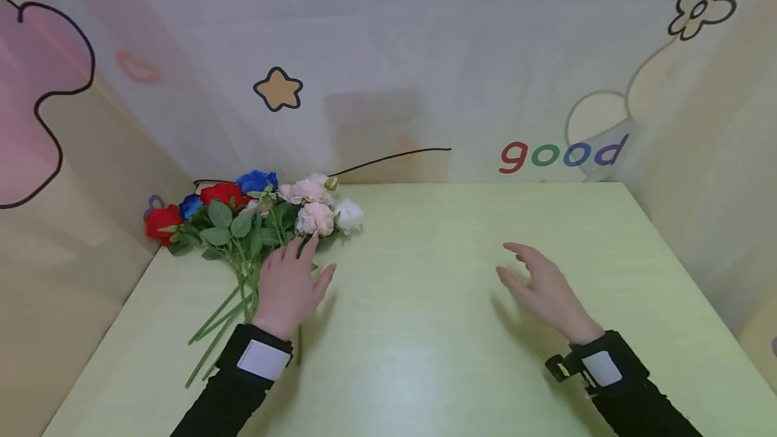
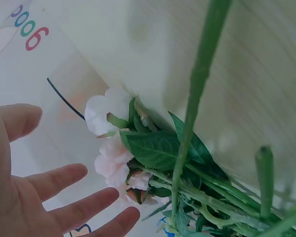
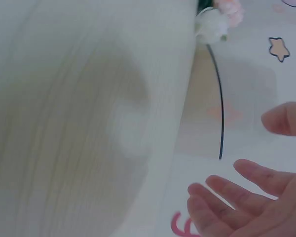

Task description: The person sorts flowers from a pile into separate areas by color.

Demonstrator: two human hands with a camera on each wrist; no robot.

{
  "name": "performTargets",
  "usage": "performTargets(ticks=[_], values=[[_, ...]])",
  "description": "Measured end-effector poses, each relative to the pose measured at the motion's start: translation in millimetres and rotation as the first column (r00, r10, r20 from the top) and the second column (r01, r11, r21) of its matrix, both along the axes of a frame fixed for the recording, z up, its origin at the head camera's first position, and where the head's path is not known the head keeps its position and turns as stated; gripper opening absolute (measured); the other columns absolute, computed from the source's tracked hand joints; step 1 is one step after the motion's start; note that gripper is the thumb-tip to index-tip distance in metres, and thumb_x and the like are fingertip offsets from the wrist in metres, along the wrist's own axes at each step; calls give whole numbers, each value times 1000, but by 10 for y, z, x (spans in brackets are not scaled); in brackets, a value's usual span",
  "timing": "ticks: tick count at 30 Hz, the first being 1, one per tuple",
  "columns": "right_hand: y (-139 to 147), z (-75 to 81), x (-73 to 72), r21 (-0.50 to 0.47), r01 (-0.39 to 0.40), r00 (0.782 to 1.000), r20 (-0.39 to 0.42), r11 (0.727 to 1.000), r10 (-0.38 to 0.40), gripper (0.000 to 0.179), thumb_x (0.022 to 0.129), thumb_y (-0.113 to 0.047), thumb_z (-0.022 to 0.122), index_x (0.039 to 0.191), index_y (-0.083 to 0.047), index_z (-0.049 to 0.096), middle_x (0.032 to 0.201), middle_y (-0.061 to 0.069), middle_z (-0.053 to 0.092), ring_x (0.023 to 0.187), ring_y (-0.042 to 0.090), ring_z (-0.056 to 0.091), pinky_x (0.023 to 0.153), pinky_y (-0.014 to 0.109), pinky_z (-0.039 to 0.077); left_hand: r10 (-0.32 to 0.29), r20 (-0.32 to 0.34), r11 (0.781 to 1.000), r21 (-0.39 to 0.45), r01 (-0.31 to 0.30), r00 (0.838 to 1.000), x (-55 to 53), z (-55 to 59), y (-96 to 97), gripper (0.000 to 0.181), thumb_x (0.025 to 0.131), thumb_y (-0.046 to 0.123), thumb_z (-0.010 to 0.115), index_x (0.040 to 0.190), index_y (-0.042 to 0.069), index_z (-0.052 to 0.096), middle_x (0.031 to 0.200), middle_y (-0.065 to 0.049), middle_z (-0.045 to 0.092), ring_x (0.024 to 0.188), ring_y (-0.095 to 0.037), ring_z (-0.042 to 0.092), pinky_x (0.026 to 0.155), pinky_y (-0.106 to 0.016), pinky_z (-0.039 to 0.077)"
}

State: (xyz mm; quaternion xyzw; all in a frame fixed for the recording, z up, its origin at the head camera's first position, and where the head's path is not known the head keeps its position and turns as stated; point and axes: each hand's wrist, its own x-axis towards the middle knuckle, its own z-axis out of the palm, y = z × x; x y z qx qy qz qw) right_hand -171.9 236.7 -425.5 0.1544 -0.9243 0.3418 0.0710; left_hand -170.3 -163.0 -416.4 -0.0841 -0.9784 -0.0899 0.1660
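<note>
A bunch of artificial flowers lies at the table's left back: red roses (image 1: pixel 162 222), blue flowers (image 1: pixel 257 181), pale pink flowers (image 1: pixel 315 218) and a white flower (image 1: pixel 349 215). Its green stems (image 1: pixel 221 322) point toward the front. Over the stems and leaves reaches my left hand (image 1: pixel 290 288), fingers spread, fingertips just below the pink blooms. The left wrist view shows that hand (image 2: pixel 64 197) with nothing in its fingers, beside the leaves (image 2: pixel 153 148). My right hand (image 1: pixel 546 292) hovers above the right half of the table, fingers loosely bent and holding nothing.
The pale wooden table (image 1: pixel 425 288) meets a printed cloth backdrop (image 1: pixel 388 39) along its back edge. Cloth also hangs at both sides. Each wrist wears a black band, and the right one carries a small camera mount (image 1: pixel 561 368).
</note>
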Motion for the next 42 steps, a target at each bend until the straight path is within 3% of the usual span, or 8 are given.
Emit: performTargets(ticks=[5, 12, 17, 20, 25, 30, 37, 42], values=[[-267, 48, -47, -294, -31, 989, 129, 955, 71, 38, 97, -21, 54, 128, 1, 51, 126, 23, 55, 109, 35, 57, 93, 48, 47, 26, -26, 1000, 7, -26, 999, 22, 22, -100, 47, 88, 32, 63, 120, -1, 56, 110, -25, 57, 92, -44, 55, 74, -54, 49], [-683, 95, -95, -612, -15, 919, 302, 791, 252, 37, 98, -20, 51, 128, 2, 48, 126, 26, 53, 110, 36, 57, 91, 32, 49, 103, 44, 993, 58, -106, 994, 76, 48, -259, 40, 88, 27, 63, 111, -4, 55, 93, -23, 60, 67, -38, 58, 54, -50, 49], [-950, 122, -103, -737, 11, 869, 341, 676, 357, 36, 99, -20, 50, 127, 3, 48, 125, 26, 53, 111, 35, 57, 92, 30, 48, 138, 111, 989, 29, -142, 984, 102, 61, -352, 35, 89, 27, 61, 98, -7, 57, 80, -22, 60, 61, -37, 58, 47, -49, 48], [-1093, 124, -92, -780, 36, 836, 367, 625, 408, 36, 99, -18, 49, 127, 4, 47, 126, 28, 51, 112, 36, 56, 93, 29, 48, 142, 176, 988, 42, -151, 974, 114, 62, -383, 32, 90, 27, 59, 90, -5, 58, 72, -19, 59, 59, -37, 58, 44, -48, 47], [-1292, 80, -96, -827, 158, 756, 453, 540, 473, 37, 100, -16, 46, 130, 6, 44, 127, 27, 51, 110, 30, 58, 91, 29, 49, 127, 283, 982, 98, -160, 951, 106, 19, -404, 31, 91, 30, 57, 87, -1, 60, 67, -13, 59, 52, -26, 55, 42, -40, 44], [-1403, -5, -100, -823, 245, 693, 518, 513, 501, 40, 100, -13, 45, 134, 7, 40, 125, 20, 56, 109, 26, 59, 91, 30, 49, 108, 355, 975, 142, -168, 928, 66, -37, -393, 28, 90, 29, 58, 77, 4, 60, 62, -7, 55, 51, -20, 50, 42, -32, 39], [-1449, -61, -71, -825, 263, 668, 529, 500, 523, 41, 98, -10, 45, 135, 8, 40, 123, 18, 56, 107, 23, 60, 91, 31, 49, 45, 405, 946, 277, -170, 913, -4, -138, -406, 33, 88, 19, 61, 58, 10, 52, 51, -1, 46, 47, -17, 44, 43, -28, 33], [-1454, -57, -70, -826, 278, 658, 536, 491, 529, 41, 98, -9, 45, 134, 8, 40, 120, 17, 57, 104, 22, 61, 89, 30, 50, -8, 460, 897, 396, -197, 888, -46, -186, -404, 25, 89, 17, 58, 67, 6, 63, 54, -1, 57, 50, -15, 51, 46, -27, 36]])
